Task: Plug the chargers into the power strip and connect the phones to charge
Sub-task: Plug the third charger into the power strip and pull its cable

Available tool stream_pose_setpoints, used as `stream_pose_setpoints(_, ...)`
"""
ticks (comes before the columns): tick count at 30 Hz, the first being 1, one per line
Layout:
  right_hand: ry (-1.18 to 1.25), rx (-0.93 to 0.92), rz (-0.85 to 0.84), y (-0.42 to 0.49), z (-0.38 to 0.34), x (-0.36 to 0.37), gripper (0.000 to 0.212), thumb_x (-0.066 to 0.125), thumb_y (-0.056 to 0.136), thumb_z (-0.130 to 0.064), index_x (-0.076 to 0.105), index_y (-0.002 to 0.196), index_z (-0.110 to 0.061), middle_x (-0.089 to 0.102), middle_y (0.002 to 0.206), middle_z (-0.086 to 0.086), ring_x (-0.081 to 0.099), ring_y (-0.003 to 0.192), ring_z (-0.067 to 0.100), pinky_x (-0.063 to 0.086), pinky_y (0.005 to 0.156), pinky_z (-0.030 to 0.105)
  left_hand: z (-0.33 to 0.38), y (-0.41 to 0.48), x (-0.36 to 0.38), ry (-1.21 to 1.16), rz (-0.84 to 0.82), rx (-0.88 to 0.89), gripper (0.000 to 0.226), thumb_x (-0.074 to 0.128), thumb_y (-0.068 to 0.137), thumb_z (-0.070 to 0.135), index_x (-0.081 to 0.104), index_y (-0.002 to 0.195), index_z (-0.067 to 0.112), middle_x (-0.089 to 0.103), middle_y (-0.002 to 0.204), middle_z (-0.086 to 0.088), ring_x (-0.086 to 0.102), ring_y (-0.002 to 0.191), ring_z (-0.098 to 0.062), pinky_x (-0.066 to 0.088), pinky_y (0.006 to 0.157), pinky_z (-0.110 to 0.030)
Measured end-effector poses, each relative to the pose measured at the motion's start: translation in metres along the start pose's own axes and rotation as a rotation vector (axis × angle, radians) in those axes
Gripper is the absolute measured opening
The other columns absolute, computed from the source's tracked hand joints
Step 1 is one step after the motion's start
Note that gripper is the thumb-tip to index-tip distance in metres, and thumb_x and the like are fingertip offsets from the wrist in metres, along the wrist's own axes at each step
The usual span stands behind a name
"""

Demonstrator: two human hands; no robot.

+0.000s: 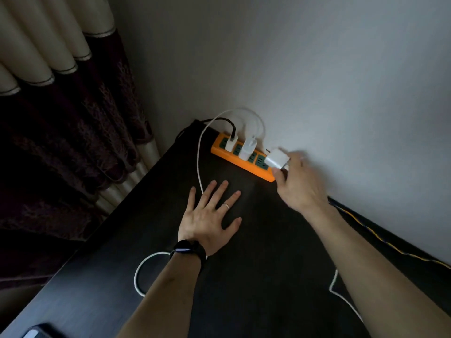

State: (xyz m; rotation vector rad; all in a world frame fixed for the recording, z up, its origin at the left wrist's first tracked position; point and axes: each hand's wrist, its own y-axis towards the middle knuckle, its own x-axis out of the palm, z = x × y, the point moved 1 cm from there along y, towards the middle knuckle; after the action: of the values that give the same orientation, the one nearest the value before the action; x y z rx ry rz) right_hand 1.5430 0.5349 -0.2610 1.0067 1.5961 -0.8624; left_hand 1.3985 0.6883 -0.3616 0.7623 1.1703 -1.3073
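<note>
"Why is the left hand [210, 215] flat on the desk [256, 276]?"

"Bracing, I'd say. Its fingers are spread and hold nothing. The right hand [297, 189] pinches the third charger [277, 161], tilted just over the strip [244, 165], prongs not in yet."

"And the sockets?"

"The far charger [230, 144] sits in one with a black cable [227, 121], the middle charger [247, 150] in another with a white cable [199, 162]. The socket below the held one looks free — its target, I'd guess. A phone [36, 332] lies at the desk's near corner, well apart — unconnected, it seems."
</note>
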Motion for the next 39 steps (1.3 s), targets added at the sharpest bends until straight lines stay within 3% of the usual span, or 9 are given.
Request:
stream_pose_setpoints(5,-0.255,-0.066,-0.127,0.035,-0.011,-0.010,0.040,0.060,0.096,-0.032,0.052,0.127,-0.008,0.060,0.125,0.014,0.058,0.113,0.032,0.048,0.085,0.040,0.001,-0.001,-0.002,-0.023,0.001,-0.001,0.065,0.015,0.092,0.069,-0.006,0.151,0.051,-0.016,0.163,0.014,-0.023,0.149,-0.013,-0.010,0.120,-0.054)
stream_pose_setpoints(15,-0.468,-0.081,-0.283,0.048,-0.032,-0.024,0.039,0.063,0.095,-0.033,0.058,0.125,-0.008,0.059,0.118,0.012,0.059,0.107,0.028,0.046,0.079,0.035,0.001,-0.001,-0.004,-0.033,-0.036,-0.001,0.065,0.014,0.093,0.068,-0.008,0.151,0.049,-0.019,0.163,0.013,-0.025,0.148,-0.015,-0.011,0.119,-0.056)
stream_pose_setpoints(25,-0.686,-0.191,-0.351,0.060,-0.077,-0.012,0.037,0.066,0.093,-0.021,0.057,0.127,-0.008,0.060,0.118,0.013,0.060,0.109,0.028,0.042,0.074,0.034,-0.001,0.000,-0.003,-0.033,-0.052,0.007,0.065,0.015,0.094,0.067,-0.009,0.151,0.049,-0.019,0.163,0.011,-0.025,0.148,-0.017,-0.015,0.117,-0.057)
stream_pose_setpoints(31,-0.637,-0.156,-0.332,0.052,-0.065,-0.008,0.044,0.072,0.088,-0.021,0.055,0.127,-0.006,0.055,0.123,0.015,0.059,0.108,0.027,0.050,0.085,0.035,-0.002,0.000,-0.006,-0.039,-0.079,0.009,0.066,0.016,0.094,0.067,-0.010,0.151,0.048,-0.020,0.163,0.010,-0.026,0.148,-0.018,-0.016,0.117,-0.057)
stream_pose_setpoints(39,-0.459,-0.103,-0.295,0.053,-0.057,-0.002,0.048,0.070,0.090,-0.029,0.053,0.131,-0.009,0.054,0.127,0.012,0.057,0.112,0.025,0.049,0.091,0.035,-0.002,-0.001,-0.003,-0.044,-0.055,0.014,0.069,0.019,0.091,0.069,-0.004,0.152,0.047,-0.016,0.164,0.009,-0.023,0.149,-0.019,-0.014,0.118,-0.058)
